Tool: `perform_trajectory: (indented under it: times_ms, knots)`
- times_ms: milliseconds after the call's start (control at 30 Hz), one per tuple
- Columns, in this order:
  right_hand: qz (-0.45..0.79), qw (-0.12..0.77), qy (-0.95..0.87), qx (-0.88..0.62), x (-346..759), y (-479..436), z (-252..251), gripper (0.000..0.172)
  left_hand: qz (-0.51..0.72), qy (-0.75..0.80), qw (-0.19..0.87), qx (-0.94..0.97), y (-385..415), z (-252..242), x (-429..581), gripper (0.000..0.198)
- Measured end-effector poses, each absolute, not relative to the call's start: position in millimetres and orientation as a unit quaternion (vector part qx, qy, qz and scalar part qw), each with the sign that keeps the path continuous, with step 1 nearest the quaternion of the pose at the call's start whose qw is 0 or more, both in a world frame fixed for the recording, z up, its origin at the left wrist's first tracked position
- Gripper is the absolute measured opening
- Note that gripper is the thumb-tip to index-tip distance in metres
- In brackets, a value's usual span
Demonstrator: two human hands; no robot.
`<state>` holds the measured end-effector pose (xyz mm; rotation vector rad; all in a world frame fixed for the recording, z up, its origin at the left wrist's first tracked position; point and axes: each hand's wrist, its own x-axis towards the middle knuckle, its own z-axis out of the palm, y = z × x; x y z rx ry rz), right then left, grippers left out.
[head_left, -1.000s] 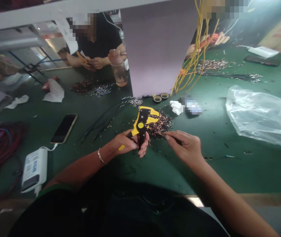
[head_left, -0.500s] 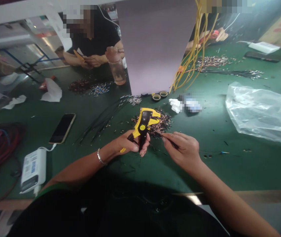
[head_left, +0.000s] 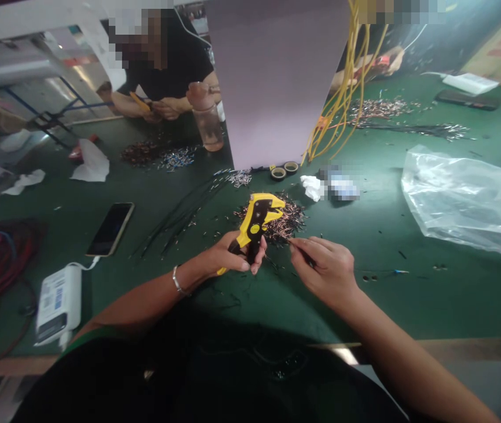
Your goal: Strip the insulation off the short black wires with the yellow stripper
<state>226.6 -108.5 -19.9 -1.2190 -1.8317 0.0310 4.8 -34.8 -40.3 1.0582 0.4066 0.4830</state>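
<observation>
The left hand stays closed round the handles of the yellow-and-black wire stripper, whose head points up and away as before. The right hand keeps a thin dark wire pinched between thumb and fingertips, now a touch closer to the tool than a second ago. Just beyond both lies the pile of copper bits on the green table, unmoved.

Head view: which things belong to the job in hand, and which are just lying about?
In hand: yellow wire stripper, gripped by the left hand; thin black wire, pinched by the right hand; pile of wire ends behind them.
Lying about: phone; white charger; tape rolls; plastic bag; crumpled tissue.
</observation>
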Motion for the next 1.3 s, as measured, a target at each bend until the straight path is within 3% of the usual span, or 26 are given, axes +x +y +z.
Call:
perform_trajectory:
  times_ms: [400, 800, 1300]
  knots:
    - [-0.008, 0.449, -0.753, -0.481, 221, -109, -18, 0.022, 0.203, 0.239, 0.782, 0.539, -37, -35, 7, 0.045]
    - [0.0, 0.442, -0.761, -0.475, 217, -110, -20, 0.023, 0.224, 0.316, 0.71, 0.589, -44, -34, 12, 0.03]
    - [0.065, 0.442, -0.746, -0.494, 216, -110, -19, 0.026, 0.223, 0.354, 0.646, 0.639, -46, -36, 9, 0.018]
